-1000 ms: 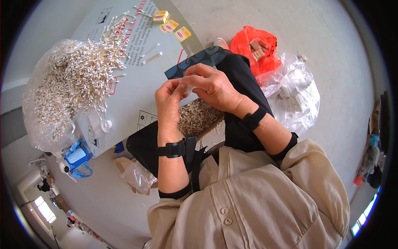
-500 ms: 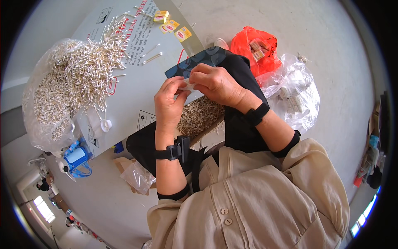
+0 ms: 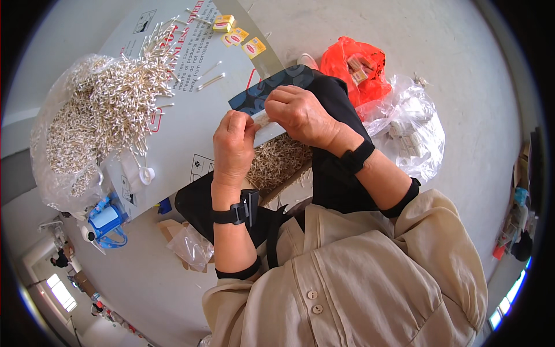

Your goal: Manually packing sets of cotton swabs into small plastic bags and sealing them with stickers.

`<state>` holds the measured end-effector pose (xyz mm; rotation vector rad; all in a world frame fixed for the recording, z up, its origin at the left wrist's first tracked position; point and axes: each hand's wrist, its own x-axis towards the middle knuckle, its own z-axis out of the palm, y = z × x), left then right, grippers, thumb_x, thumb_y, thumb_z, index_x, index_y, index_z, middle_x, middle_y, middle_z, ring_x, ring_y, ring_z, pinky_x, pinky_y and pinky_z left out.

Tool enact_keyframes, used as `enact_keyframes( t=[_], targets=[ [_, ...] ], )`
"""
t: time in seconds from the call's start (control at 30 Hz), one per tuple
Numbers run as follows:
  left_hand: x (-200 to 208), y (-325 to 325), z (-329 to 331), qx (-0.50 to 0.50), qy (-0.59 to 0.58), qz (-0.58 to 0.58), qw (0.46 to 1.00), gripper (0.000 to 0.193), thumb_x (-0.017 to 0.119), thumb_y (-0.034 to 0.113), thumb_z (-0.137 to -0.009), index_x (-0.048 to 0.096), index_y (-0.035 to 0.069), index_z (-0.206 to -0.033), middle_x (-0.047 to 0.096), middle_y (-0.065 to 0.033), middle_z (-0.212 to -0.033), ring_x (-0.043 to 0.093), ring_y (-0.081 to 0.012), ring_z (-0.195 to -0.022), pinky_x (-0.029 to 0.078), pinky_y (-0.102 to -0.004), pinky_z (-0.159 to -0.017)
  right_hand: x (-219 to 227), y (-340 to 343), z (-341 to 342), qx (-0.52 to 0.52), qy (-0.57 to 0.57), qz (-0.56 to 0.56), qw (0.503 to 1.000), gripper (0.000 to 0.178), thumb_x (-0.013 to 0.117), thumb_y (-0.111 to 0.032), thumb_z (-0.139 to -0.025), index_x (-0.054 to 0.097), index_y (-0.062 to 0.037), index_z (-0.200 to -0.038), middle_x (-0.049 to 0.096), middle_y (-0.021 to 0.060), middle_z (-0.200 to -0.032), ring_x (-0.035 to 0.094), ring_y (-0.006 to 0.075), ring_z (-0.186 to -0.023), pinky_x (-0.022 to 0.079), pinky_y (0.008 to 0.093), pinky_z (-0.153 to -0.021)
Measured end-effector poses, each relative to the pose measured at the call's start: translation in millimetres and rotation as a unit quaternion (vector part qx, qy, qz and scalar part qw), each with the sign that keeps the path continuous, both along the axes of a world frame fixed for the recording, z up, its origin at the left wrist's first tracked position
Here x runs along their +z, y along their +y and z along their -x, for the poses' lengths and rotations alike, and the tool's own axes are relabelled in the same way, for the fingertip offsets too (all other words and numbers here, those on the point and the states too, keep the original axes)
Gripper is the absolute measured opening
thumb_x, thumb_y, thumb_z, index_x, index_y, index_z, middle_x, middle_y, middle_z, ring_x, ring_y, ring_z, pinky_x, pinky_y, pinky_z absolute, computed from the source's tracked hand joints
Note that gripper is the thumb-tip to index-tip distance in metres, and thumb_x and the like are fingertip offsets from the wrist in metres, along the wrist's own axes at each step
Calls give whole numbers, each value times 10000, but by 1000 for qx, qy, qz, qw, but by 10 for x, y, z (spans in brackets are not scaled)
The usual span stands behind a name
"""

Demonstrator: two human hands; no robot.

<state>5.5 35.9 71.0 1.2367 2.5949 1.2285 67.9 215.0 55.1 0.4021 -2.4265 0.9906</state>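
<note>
My left hand [image 3: 233,141] and my right hand [image 3: 302,117] are both closed, pinching opposite ends of a small clear plastic bag [image 3: 263,121]. Whitish contents seem to show through the plastic, too small to make out. Under the hands, a cardboard box [image 3: 287,184] rests at my lap, filled with loose thin sticks [image 3: 280,161] that look like cotton swabs. To the left, a big heap of cotton swabs [image 3: 110,113] spills from a large clear bag [image 3: 49,130] onto the table.
Small yellow boxes [image 3: 253,48] and a few loose swabs [image 3: 211,81] lie on the grey table [image 3: 191,124]. A red bag [image 3: 377,87] and a clear bag of white packs [image 3: 425,141] sit on the floor at right. A blue container [image 3: 108,222] stands at lower left.
My hands have moved slightly apart, the left a little to the left and down. More of the small clear bag now shows stretched between them.
</note>
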Motion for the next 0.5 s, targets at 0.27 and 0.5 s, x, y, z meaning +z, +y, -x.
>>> enact_keyframes(
  t=[0.27,0.5],
  targets=[
    [8,23,26,2,-25,-18,1000,222,709,-82,-679,604,25,-842,544,-86,-810,579,-270,-746,486,-362,-631,-61,-1,51,1,-31,84,996,181,651,-13,-705,473,-24,-732,522,116,-750,569,329,-762,478,398,-649],
    [142,44,63,-65,72,53,994,224,734,-44,-657,532,12,-735,541,-82,-803,549,-284,-752,468,-375,-651,-34,-11,41,16,-39,107,993,165,660,9,-731,497,-18,-737,537,114,-764,574,325,-762,481,381,-645]
  ],
)
